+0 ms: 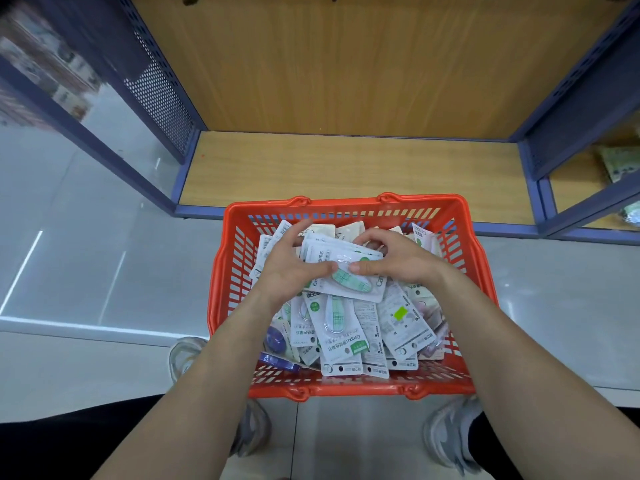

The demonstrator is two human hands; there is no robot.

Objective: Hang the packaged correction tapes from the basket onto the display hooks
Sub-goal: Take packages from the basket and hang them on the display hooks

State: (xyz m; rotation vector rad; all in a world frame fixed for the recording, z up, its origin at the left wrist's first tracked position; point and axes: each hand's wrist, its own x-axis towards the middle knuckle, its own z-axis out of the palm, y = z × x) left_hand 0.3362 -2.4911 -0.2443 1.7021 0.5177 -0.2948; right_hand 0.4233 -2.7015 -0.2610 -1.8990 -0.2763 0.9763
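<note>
A: Where are the packs [341, 327] sitting?
B: Heaping in the basket [346, 204]; the left hand [294, 268] and right hand [391, 258] are pinching a small stack [349, 285] over its far half, each grip clamping it.
A: Handling?
B: Probably feeling light, stiff, slick; I'm favouring the card edges.

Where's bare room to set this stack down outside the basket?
The wooden shelf board behind the basket, between the blue side panels, is bare. So is the grey floor left of the basket and right of it. The basket itself is crowded with packs; shoes stand at its near edge.
</note>
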